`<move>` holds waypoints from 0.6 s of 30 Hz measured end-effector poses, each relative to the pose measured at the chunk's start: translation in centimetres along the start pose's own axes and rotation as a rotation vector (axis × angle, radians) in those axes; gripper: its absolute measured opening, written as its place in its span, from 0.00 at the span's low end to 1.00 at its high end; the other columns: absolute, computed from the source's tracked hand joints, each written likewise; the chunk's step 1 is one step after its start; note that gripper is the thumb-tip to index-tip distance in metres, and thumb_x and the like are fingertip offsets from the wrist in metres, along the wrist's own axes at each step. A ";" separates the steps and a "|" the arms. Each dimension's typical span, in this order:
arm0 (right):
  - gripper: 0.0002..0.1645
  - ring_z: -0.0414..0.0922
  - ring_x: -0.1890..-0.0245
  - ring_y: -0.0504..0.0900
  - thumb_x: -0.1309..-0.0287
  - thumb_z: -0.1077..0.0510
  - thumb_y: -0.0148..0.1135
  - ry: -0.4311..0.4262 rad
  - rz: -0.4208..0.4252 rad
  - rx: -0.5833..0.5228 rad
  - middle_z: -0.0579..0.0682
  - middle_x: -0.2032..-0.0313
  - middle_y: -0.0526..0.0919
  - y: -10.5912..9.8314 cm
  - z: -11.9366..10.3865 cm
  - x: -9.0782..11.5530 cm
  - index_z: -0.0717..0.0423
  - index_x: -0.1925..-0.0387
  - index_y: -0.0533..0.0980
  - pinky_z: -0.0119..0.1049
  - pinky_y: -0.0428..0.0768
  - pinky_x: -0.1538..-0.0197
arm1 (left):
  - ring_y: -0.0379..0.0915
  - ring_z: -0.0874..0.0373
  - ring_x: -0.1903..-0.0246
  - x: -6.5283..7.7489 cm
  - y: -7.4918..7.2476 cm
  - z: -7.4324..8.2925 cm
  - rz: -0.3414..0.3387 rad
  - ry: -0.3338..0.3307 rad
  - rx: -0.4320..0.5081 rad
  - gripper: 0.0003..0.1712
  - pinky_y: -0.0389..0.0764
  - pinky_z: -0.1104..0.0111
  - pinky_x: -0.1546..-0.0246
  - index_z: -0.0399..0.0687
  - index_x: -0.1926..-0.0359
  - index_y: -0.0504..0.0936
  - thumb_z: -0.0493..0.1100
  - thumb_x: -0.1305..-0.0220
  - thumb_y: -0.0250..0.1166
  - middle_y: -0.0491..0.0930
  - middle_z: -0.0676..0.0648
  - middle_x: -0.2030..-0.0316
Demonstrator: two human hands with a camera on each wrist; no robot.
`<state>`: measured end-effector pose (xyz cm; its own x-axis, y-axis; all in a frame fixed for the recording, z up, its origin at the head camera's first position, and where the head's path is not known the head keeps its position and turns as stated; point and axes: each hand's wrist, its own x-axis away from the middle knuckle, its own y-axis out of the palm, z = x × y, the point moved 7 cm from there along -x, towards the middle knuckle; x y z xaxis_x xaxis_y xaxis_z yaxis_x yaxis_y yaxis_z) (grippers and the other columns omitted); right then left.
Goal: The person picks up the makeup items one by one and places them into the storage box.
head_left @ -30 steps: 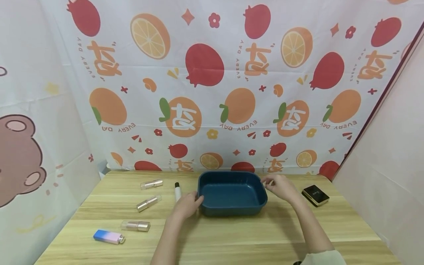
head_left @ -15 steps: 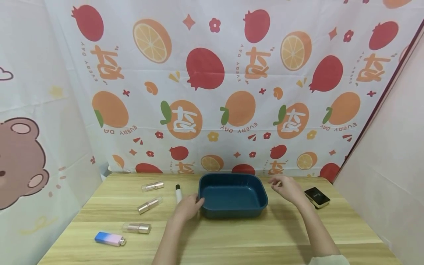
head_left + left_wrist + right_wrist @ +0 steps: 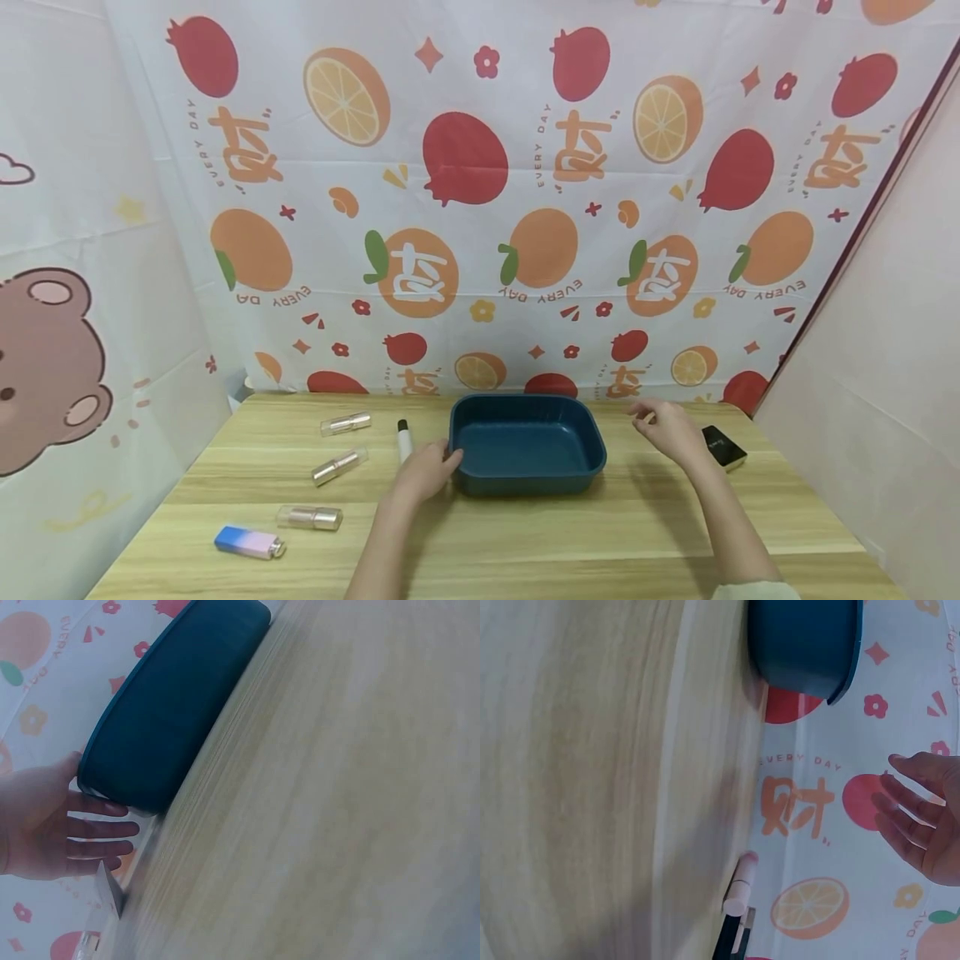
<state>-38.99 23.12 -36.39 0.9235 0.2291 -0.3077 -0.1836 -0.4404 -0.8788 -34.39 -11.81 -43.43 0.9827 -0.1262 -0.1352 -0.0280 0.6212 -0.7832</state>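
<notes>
Left hand [image 3: 422, 472], fingers straight, touches the smooth, round-cornered tub [image 3: 525, 484] at nine o'clock; right hand [image 3: 666, 427], loosely curved, hovers near three.

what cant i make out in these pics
Head view: lower end of the white tube, hidden by the left grip.
Head view: left part of the black case, covered by the right forearm; its lettering is too small to read.
Right wrist view: blue bin, cut off by the top edge.
Left wrist view: bin's inside, hidden by its wall.
</notes>
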 end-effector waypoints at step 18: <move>0.07 0.49 0.69 0.79 0.47 0.63 0.60 0.081 0.017 0.042 0.51 0.68 0.81 0.4 3.2 0.1 0.55 0.64 0.80 0.39 0.73 0.77 | 0.67 0.36 0.48 0.0 -0.1 0.1 -0.007 -0.009 0.004 0.27 0.67 0.50 0.49 0.24 0.47 0.70 0.47 0.34 0.53 0.72 0.29 0.51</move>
<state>-40.04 25.78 -37.95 0.9440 0.1500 -0.2940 -0.2120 -0.4069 -0.8885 -34.34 -11.83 -43.31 0.9845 -0.1237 -0.1242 -0.0203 0.6231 -0.7819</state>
